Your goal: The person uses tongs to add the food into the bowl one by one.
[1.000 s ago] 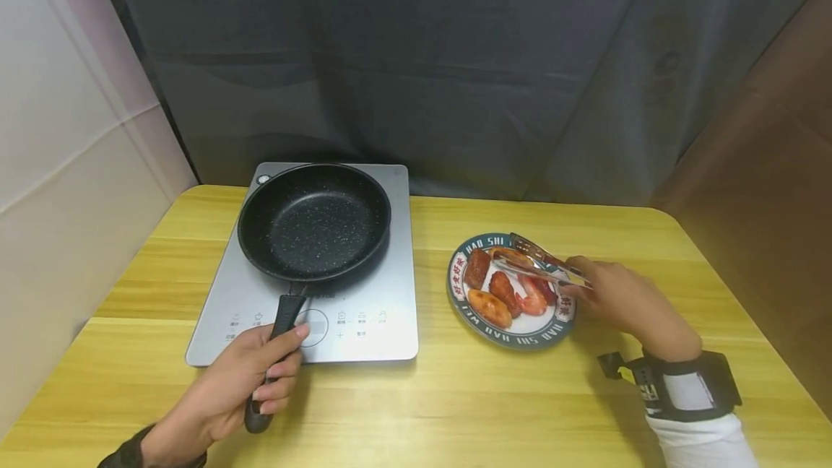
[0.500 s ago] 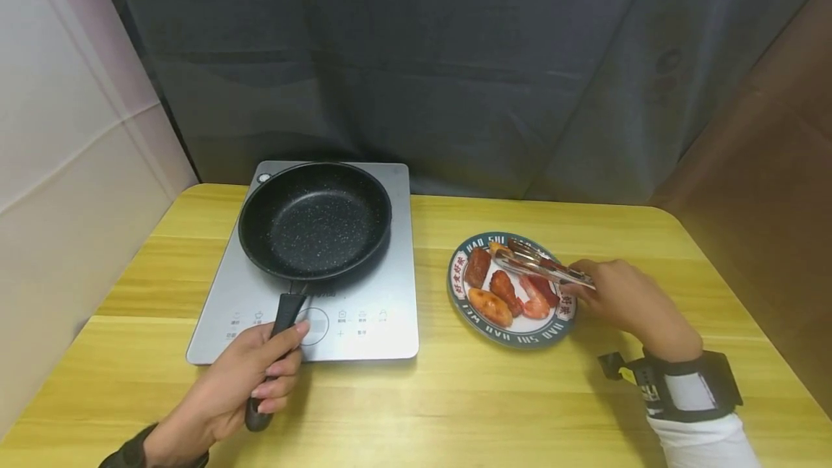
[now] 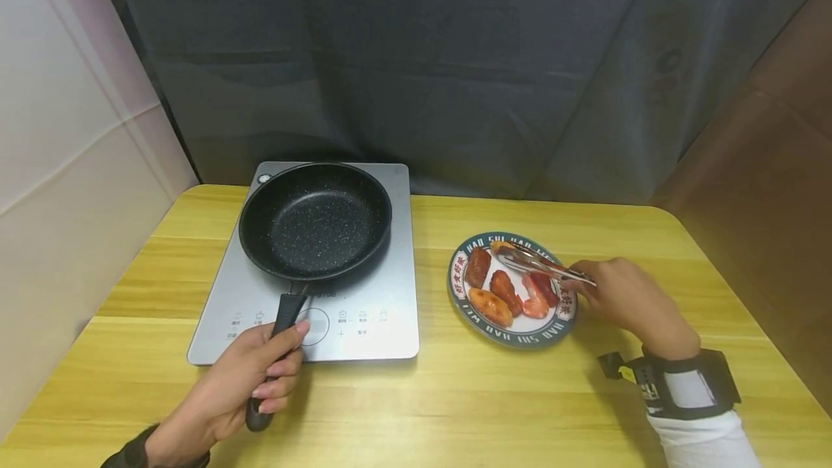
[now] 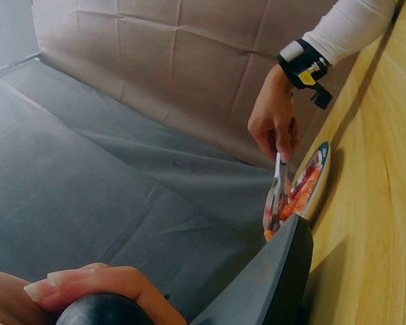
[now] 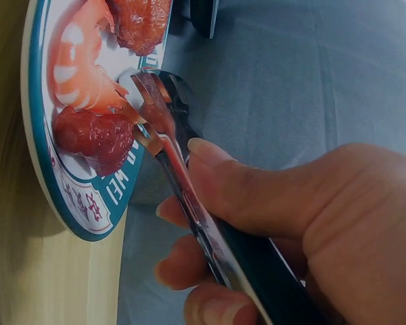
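Note:
My left hand (image 3: 243,374) grips the black handle (image 3: 286,316) of a speckled frying pan (image 3: 318,226), which holds no food. In my right hand (image 3: 627,302) are metal tongs (image 3: 536,263), pinched between thumb and fingers, their arms nearly together. The tips lie over the back of a green-rimmed plate (image 3: 520,340), at a golden piece of food (image 3: 499,246) that they partly hide; whether they clamp it I cannot tell. Also on the plate are a shrimp (image 3: 534,303), a chicken wing (image 3: 505,290), a golden oval piece (image 3: 490,307), a brown piece (image 3: 477,267) and a dark red piece (image 5: 95,139).
The pan rests on a silver induction cooker (image 3: 390,334) at the left of the wooden table (image 3: 448,410). A dark curtain (image 3: 455,78) hangs behind the table. White cloth (image 3: 71,92) stands at the left side, brown cloth (image 3: 767,157) at the right.
The tongs' arms have come closer together, and their tips have shifted slightly at the back of the plate. My left hand and the pan have stayed put.

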Available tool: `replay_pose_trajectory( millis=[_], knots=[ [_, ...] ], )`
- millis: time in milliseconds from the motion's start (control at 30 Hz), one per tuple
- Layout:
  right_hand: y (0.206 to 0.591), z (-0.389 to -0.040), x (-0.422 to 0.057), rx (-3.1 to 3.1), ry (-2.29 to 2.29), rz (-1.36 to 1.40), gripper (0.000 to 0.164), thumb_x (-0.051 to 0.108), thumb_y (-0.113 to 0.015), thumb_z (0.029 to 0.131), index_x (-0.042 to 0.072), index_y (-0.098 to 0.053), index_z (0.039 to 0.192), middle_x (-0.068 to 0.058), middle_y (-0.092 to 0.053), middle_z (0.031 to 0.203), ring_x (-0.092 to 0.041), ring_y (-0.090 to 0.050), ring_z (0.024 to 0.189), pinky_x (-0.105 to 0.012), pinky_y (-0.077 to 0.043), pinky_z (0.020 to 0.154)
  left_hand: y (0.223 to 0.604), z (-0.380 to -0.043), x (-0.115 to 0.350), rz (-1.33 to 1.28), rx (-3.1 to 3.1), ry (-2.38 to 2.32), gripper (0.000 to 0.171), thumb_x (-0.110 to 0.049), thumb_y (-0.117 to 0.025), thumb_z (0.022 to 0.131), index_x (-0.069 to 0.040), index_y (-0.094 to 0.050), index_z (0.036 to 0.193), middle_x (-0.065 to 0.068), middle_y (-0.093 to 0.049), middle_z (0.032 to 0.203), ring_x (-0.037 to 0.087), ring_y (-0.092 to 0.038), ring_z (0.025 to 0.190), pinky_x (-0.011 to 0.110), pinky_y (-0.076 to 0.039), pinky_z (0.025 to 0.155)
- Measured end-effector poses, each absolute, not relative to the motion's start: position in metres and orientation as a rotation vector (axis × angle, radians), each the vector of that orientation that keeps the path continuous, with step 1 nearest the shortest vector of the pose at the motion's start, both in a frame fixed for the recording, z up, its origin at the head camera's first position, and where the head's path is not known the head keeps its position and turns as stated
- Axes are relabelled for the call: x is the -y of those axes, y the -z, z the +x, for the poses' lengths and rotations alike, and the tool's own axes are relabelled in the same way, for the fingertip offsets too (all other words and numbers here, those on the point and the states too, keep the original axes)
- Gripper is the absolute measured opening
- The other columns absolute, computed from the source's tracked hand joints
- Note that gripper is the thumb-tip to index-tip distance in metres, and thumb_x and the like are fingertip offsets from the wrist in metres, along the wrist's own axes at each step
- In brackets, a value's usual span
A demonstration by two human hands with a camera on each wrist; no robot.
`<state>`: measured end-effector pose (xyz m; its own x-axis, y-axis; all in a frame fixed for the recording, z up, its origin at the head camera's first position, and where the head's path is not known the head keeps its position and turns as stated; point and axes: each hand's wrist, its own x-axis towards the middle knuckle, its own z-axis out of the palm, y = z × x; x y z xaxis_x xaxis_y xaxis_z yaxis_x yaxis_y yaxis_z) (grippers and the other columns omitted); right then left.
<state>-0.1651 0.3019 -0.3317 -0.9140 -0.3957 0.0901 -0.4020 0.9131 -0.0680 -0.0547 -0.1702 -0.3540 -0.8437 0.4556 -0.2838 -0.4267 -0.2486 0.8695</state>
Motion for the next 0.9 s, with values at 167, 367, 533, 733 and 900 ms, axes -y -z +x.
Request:
replay_pose_trajectory(
  millis=[167,367,533,733,900],
  knots=[
    [0.3320,-0.1657,-0.3019,2.988,-0.119,0.633,0.024,0.022,-0.074,0.085,0.002,-0.070,0.097,-0.003,-0.062,0.070,-0.019,-0.050,0.057,-0.038,-0.046,0.052,0.3538,-0.0549,0.1700,0.025,-1.462,-2.123,0.031,-0.030,-0.046,0.103,-0.006,-0.031,0.091,-0.007,-0.033,0.062,0.002,-0.030,0.044,0.015,-0.031,0.038],
    [0.3329,-0.1658,-0.3050,2.940,-0.124,0.660,0.019,0.020,-0.073,0.085,0.004,-0.070,0.095,-0.003,-0.061,0.069,-0.021,-0.053,0.057,-0.044,-0.049,0.054,0.3535,-0.0550,0.1699,0.016,-1.461,-2.121,0.031,-0.031,-0.047,0.102,-0.006,-0.031,0.091,-0.007,-0.033,0.062,0.002,-0.030,0.044,0.015,-0.031,0.038],
    [0.3298,-0.1647,-0.3070,2.888,-0.125,0.701,0.014,0.019,-0.072,0.086,0.005,-0.069,0.090,-0.001,-0.058,0.067,-0.020,-0.051,0.057,-0.045,-0.048,0.055,0.3534,-0.0548,0.1697,0.020,-1.458,-2.121,0.031,-0.030,-0.047,0.102,-0.006,-0.031,0.090,-0.007,-0.033,0.062,0.002,-0.030,0.044,0.015,-0.031,0.037],
    [0.3247,-0.1621,-0.3056,2.850,-0.109,0.729,0.011,0.017,-0.072,0.086,0.008,-0.066,0.083,0.004,-0.047,0.061,-0.017,-0.044,0.055,-0.036,-0.041,0.050,0.3537,-0.0544,0.1700,0.031,-1.461,-2.125,0.031,-0.030,-0.046,0.103,-0.006,-0.032,0.089,-0.008,-0.033,0.061,0.002,-0.029,0.043,0.015,-0.031,0.037],
    [0.3256,-0.1614,-0.3061,2.757,-0.138,0.780,0.009,0.014,-0.074,0.084,0.010,-0.066,0.082,0.008,-0.041,0.057,-0.013,-0.039,0.052,-0.031,-0.036,0.048,0.3538,-0.0546,0.1701,0.038,-1.465,-2.122,0.030,-0.030,-0.046,0.103,-0.006,-0.032,0.090,-0.008,-0.033,0.061,0.002,-0.030,0.043,0.015,-0.031,0.037]
  ],
)
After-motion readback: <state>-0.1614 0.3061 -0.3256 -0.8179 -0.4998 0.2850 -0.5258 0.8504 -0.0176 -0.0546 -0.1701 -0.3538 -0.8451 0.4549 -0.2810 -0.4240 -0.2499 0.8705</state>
